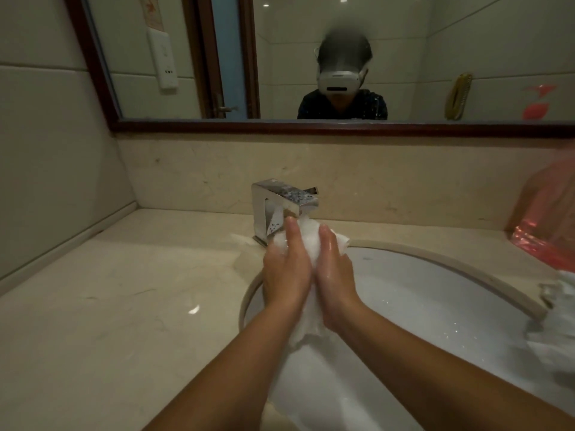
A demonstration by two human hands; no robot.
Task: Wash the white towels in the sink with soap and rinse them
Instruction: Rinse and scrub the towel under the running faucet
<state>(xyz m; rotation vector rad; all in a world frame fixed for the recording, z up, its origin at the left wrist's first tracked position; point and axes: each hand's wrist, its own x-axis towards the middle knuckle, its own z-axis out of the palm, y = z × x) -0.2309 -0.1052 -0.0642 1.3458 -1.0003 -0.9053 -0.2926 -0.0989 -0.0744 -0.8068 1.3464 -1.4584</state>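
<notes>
A wet white towel [307, 241] is bunched up under the chrome faucet [277, 206], over the back left of the white sink [435, 306]. My left hand [286, 269] and my right hand [336, 275] press it between their palms, fingers straight and pointing away from me. The towel's lower end hangs below my wrists into the basin. A second white towel [557, 321] lies crumpled on the sink's right rim. No soap bar or bottle is visible.
A beige marble counter [109, 306] surrounds the sink, with a wide stretch on the left. A red plastic bag [547, 219] stands at the back right. A framed mirror [311, 57] hangs above the backsplash and reflects a person wearing a headset.
</notes>
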